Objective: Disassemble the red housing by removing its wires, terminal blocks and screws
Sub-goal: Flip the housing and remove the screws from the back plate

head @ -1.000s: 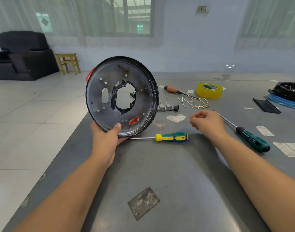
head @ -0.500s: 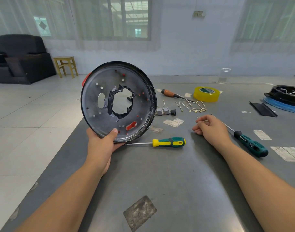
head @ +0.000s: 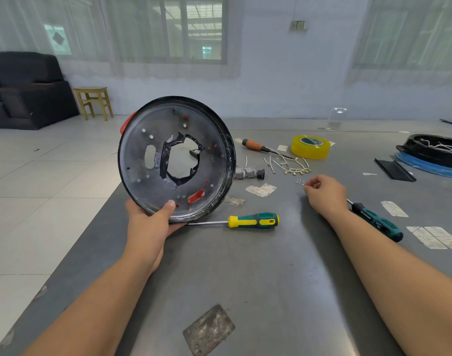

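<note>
While the left hand (head: 149, 222) grips it by the lower rim, the round housing (head: 177, 160) stands on edge left of frame centre, its bottom just above or touching the bench (head: 258, 278); can't tell which. Thumb lies on the grey face toward the camera, fingers curl behind. Grey face has a ragged central hole edged with black tape, an oval slot and small holes; red shows through several holes and at the upper left rim.

Right hand (head: 325, 192) sits right of centre, low over the bench, fingers curled with thumb and forefinger pinched together. Can't tell if anything is between them. Tiny screws (head: 300, 181) lie just left of its fingertips.

Terminal blocks (head: 249, 172), two grey and one black piece, lie just right of the housing. Loose white wires (head: 289, 165) with brass ends are spread beyond them.

Yellow-and-green screwdriver (head: 253, 220) lies below the housing, shaft pointing left toward the left hand. Dark green screwdriver (head: 376, 222) lies partly under the right wrist. Orange-handled screwdriver (head: 253, 145) lies further back, next to a yellow tape roll (head: 311, 147).

Far right edge: black round part (head: 433, 150) on a blue ring with white wires inside, a black strip (head: 394, 169) beside it. White label scraps (head: 435, 237) at right, another patch (head: 261, 189) near the blocks.

Upper left: black sofa (head: 27, 91) and wooden stool (head: 94, 101) on the tiled floor.
</note>
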The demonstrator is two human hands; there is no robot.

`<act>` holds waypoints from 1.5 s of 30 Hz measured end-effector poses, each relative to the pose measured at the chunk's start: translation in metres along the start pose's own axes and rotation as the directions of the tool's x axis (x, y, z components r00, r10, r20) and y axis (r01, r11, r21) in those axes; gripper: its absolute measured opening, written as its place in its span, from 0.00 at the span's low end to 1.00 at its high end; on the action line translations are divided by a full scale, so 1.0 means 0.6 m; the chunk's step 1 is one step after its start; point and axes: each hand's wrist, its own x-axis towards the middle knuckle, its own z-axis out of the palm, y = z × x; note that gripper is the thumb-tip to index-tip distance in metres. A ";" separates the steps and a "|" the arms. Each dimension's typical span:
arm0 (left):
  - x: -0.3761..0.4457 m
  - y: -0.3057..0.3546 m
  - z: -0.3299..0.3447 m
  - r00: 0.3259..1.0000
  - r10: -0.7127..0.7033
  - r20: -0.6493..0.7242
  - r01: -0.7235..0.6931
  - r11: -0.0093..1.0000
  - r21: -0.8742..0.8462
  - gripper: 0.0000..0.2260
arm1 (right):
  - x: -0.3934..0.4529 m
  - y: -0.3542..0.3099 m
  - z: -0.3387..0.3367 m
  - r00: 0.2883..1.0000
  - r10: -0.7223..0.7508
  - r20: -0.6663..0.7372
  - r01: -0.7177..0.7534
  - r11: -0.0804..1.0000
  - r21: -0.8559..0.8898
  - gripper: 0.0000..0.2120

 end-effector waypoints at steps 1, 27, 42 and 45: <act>0.001 -0.001 -0.001 1.000 0.001 -0.001 -0.001 1.000 0.002 0.20 | 0.011 -0.002 0.001 1.000 0.020 0.000 -0.020 1.000 -0.013 0.04; 0.011 -0.005 -0.001 1.000 0.010 0.002 -0.010 1.000 0.008 0.20 | 0.027 -0.049 0.000 0.993 -0.113 0.028 0.115 0.991 -0.069 0.09; -0.012 0.013 0.000 0.998 -0.020 0.058 0.020 1.000 -0.001 0.21 | -0.217 -0.111 0.030 0.659 -0.626 0.416 0.749 0.599 -0.285 0.18; -0.013 0.014 -0.001 0.998 -0.029 0.053 0.030 1.000 -0.005 0.21 | -0.211 -0.085 0.015 0.732 -0.582 0.353 0.681 0.616 -0.396 0.17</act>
